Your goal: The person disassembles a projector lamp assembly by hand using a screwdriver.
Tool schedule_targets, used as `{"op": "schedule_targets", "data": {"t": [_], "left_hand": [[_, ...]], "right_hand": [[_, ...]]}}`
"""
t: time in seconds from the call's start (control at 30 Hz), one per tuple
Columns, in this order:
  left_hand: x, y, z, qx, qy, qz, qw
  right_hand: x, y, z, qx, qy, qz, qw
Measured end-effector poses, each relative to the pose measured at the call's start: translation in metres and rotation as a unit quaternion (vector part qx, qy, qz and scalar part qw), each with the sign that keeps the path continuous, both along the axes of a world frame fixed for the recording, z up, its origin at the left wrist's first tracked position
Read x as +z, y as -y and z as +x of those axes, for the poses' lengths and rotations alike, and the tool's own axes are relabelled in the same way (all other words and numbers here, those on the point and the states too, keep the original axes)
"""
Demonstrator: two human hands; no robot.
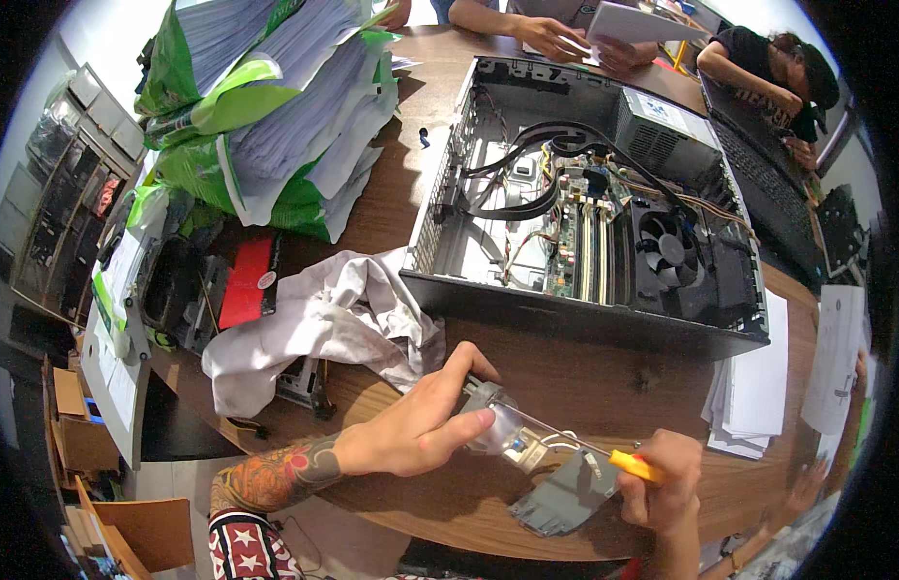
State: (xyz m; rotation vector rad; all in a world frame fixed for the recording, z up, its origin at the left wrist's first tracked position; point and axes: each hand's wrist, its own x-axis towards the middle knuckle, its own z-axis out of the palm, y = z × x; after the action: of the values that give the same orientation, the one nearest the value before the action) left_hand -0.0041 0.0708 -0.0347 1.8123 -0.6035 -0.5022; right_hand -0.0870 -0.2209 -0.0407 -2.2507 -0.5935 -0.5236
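My left hand (420, 425) is closed round a small grey and whitish device (495, 427) with a pale block and wires at its lower end. In my right hand (674, 474) is a screwdriver (635, 465) with a yellow handle. Its thin metal shaft points up and left, reaching the device; whether the tip touches it I cannot tell. Below them a flat grey plastic cover (565, 495) lies on the table, near my right hand. White wires (563, 441) loop between the device and the cover.
Beyond my hands lies an opened computer case (585, 324) with fan and cables. A crumpled pale cloth (324, 319), a red box (248, 280) and tall paper stacks in green wrapping (275, 145) stand left. Papers (749, 396) lie right. Other people work across the table.
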Motion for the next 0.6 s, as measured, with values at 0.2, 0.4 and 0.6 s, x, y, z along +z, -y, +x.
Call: {"op": "schedule_targets", "data": {"t": [0.2, 0.4, 0.6], "left_hand": [[0.004, 0.002, -0.001, -0.011, 0.025, 0.009, 1.000], [0.001, 0.001, -0.001, -0.006, 0.032, -0.007, 0.999], [0.005, 0.002, -0.001, 0.000, -0.020, 0.001, 1.000]], "right_hand": [[0.000, 0.007, 0.004, 0.052, 0.003, -0.061, 0.997], [0.001, -0.004, 0.000, 0.049, 0.019, 0.020, 0.998], [-0.002, -0.004, 0.002, 0.071, 0.037, 0.045, 0.996]]}}
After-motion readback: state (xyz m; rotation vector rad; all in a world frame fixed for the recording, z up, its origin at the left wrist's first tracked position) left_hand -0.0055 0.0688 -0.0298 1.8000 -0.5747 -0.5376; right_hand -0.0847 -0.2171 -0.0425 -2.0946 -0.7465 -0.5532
